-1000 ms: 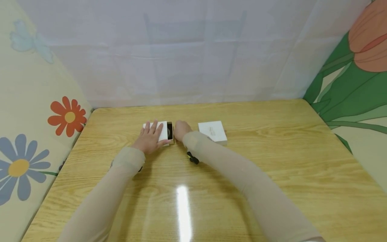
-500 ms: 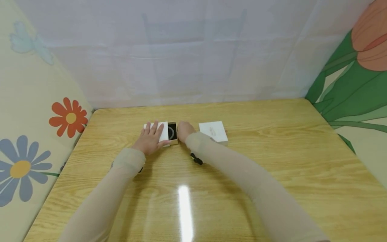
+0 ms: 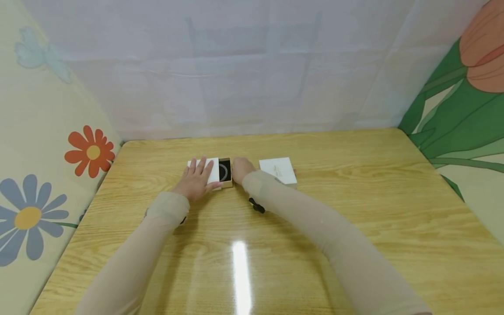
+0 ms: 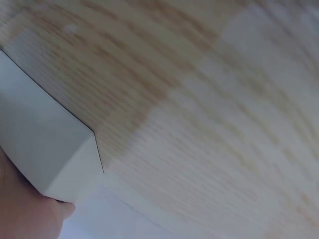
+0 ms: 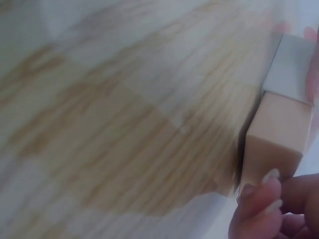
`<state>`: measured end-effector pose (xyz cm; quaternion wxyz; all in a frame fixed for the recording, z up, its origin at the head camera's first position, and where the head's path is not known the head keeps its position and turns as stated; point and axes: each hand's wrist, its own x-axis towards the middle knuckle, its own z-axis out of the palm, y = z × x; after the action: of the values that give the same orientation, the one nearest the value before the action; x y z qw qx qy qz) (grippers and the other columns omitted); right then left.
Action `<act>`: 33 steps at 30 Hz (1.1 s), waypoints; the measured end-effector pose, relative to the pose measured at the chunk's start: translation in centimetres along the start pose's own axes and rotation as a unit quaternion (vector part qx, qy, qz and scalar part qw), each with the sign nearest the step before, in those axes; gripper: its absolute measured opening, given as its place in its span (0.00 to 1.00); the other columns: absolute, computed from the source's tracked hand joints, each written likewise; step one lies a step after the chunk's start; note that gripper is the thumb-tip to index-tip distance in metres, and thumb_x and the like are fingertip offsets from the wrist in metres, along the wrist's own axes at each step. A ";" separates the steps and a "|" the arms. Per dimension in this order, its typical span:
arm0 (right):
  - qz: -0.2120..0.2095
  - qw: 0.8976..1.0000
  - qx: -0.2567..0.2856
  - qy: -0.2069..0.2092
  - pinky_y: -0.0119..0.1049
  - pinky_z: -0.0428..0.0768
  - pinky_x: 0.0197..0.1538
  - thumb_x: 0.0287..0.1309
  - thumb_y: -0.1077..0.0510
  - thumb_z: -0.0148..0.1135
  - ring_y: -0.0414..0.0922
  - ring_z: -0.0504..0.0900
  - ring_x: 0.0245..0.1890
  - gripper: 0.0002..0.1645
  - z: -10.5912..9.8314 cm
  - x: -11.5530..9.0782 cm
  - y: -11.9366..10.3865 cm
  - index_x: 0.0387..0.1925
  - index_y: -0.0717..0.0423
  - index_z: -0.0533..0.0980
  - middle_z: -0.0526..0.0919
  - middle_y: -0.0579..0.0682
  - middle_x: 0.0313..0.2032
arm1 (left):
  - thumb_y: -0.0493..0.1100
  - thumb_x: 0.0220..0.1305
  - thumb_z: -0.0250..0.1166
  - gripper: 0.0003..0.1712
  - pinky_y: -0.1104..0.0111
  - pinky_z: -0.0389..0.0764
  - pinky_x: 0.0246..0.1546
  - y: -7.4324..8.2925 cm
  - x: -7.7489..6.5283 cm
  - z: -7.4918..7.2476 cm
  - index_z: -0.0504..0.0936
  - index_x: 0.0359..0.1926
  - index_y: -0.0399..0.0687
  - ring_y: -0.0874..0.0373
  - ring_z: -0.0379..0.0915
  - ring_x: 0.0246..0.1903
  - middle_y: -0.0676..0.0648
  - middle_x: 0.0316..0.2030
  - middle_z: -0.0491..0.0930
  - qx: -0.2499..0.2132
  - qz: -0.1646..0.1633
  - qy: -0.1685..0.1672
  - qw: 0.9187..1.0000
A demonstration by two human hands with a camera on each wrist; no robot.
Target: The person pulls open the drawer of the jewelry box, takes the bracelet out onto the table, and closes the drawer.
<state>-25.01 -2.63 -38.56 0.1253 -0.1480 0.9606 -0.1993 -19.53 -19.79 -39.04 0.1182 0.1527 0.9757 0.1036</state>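
1. Left hand [image 3: 194,181] lies flat, fingers spread, on the white cover [image 3: 214,172]; press lightly, evenly;
2. Right hand [image 3: 242,170] is at the drawer's [image 5: 279,122] right end, left of the other box [image 3: 278,169]; whether it pinches, I cannot tell; guide straight.

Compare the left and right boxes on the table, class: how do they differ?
The left box is partly open, its tan drawer sticking out; the right box looks closed. The left hand rests on the left box, while no hand is on top of the right box. Both are white on top and lie flat on the wooden table.
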 end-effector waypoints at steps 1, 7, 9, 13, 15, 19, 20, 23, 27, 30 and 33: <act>0.000 1.000 -0.003 0.000 0.40 0.81 0.46 0.67 0.69 0.48 0.49 0.83 0.39 0.13 0.0 0.1 0.0 0.37 0.66 0.80 0.85 0.59 0.41 | 0.63 0.74 0.45 0.47 0.42 0.33 0.68 0.0 0.0 0.0 0.39 0.76 0.38 0.31 0.22 0.71 0.32 0.74 0.30 0.000 -0.001 -0.001 1.000; -0.002 1.000 -0.014 -0.005 0.40 0.81 0.46 0.68 0.68 0.47 0.49 0.83 0.40 0.14 -0.2 0.0 0.1 0.38 0.67 0.81 0.85 0.59 0.42 | 0.62 0.74 0.45 0.46 0.42 0.34 0.68 0.4 -0.2 -0.4 0.39 0.76 0.37 0.31 0.23 0.71 0.31 0.74 0.31 0.003 -0.002 -0.001 1.000; 0.002 1.000 -0.017 -0.007 0.40 0.81 0.46 0.69 0.68 0.47 0.49 0.83 0.41 0.14 -0.4 -0.1 0.1 0.38 0.67 0.81 0.85 0.59 0.42 | 0.61 0.74 0.46 0.46 0.41 0.34 0.68 0.5 -0.2 -0.4 0.40 0.76 0.36 0.31 0.23 0.71 0.31 0.74 0.31 0.004 -0.001 0.001 1.000; 0.006 0.999 -0.033 -0.007 0.39 0.80 0.47 0.69 0.68 0.46 0.49 0.83 0.42 0.15 -0.7 -0.4 0.0 0.38 0.66 0.81 0.84 0.59 0.43 | 0.61 0.74 0.46 0.46 0.41 0.34 0.68 0.7 -0.3 -0.5 0.40 0.76 0.37 0.31 0.24 0.71 0.31 0.74 0.31 0.005 -0.002 0.004 1.000; 0.007 0.999 -0.039 -0.008 0.39 0.80 0.48 0.69 0.69 0.46 0.49 0.82 0.43 0.15 -0.9 -0.4 0.1 0.39 0.66 0.80 0.84 0.59 0.44 | 0.61 0.74 0.46 0.46 0.41 0.35 0.68 0.6 -0.3 -0.5 0.40 0.76 0.37 0.31 0.24 0.71 0.31 0.74 0.32 0.008 -0.002 0.005 1.000; 0.010 0.999 -0.046 -0.010 0.39 0.79 0.50 0.70 0.68 0.45 0.49 0.82 0.45 0.15 -1.0 -0.4 0.2 0.40 0.67 0.80 0.83 0.59 0.46 | 0.62 0.74 0.46 0.46 0.41 0.36 0.68 0.5 -0.3 -0.4 0.41 0.76 0.37 0.30 0.25 0.71 0.31 0.74 0.33 0.011 -0.001 0.006 1.000; 0.012 0.999 -0.047 -0.010 0.39 0.79 0.50 0.69 0.68 0.45 0.49 0.82 0.45 0.15 -1.0 -0.4 0.2 0.41 0.67 0.80 0.83 0.59 0.46 | 0.62 0.74 0.46 0.46 0.41 0.36 0.68 0.5 -0.3 -0.4 0.41 0.76 0.37 0.30 0.25 0.71 0.31 0.74 0.33 0.011 -0.001 0.005 1.000; 0.014 0.998 -0.054 -0.006 0.40 0.79 0.50 0.69 0.67 0.47 0.50 0.82 0.46 0.14 -1.1 -0.2 0.4 0.42 0.67 0.80 0.83 0.59 0.47 | 0.63 0.74 0.46 0.46 0.42 0.36 0.68 0.5 -0.2 -0.3 0.41 0.76 0.37 0.30 0.25 0.71 0.31 0.74 0.33 0.009 0.000 0.004 1.000; 0.016 0.998 -0.054 -0.008 0.40 0.80 0.50 0.69 0.67 0.47 0.50 0.82 0.45 0.14 -1.1 -0.1 0.6 0.42 0.66 0.80 0.83 0.59 0.46 | 0.62 0.74 0.46 0.47 0.41 0.36 0.68 0.4 -0.2 -0.2 0.41 0.76 0.36 0.30 0.25 0.71 0.31 0.74 0.33 0.008 -0.001 0.004 1.000; 0.019 0.999 -0.046 -0.014 0.40 0.80 0.48 0.70 0.68 0.45 0.49 0.82 0.44 0.15 -1.2 -0.2 0.6 0.43 0.66 0.80 0.83 0.59 0.46 | 0.63 0.74 0.46 0.47 0.41 0.35 0.68 0.3 -0.2 -0.2 0.40 0.76 0.37 0.30 0.24 0.71 0.31 0.74 0.32 0.007 -0.002 0.004 1.000; 0.018 0.999 -0.048 -0.015 0.39 0.80 0.48 0.71 0.68 0.44 0.48 0.81 0.44 0.15 -1.4 -0.4 0.6 0.45 0.67 0.79 0.83 0.59 0.47 | 0.63 0.73 0.45 0.47 0.41 0.35 0.68 0.2 -0.2 -0.1 0.40 0.76 0.38 0.31 0.24 0.71 0.32 0.74 0.31 0.007 -0.003 0.003 1.000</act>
<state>-25.21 -1.45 -37.46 0.1365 -0.1394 0.9694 -0.1487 -19.34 -19.66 -38.82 0.1143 0.1503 0.9772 0.0973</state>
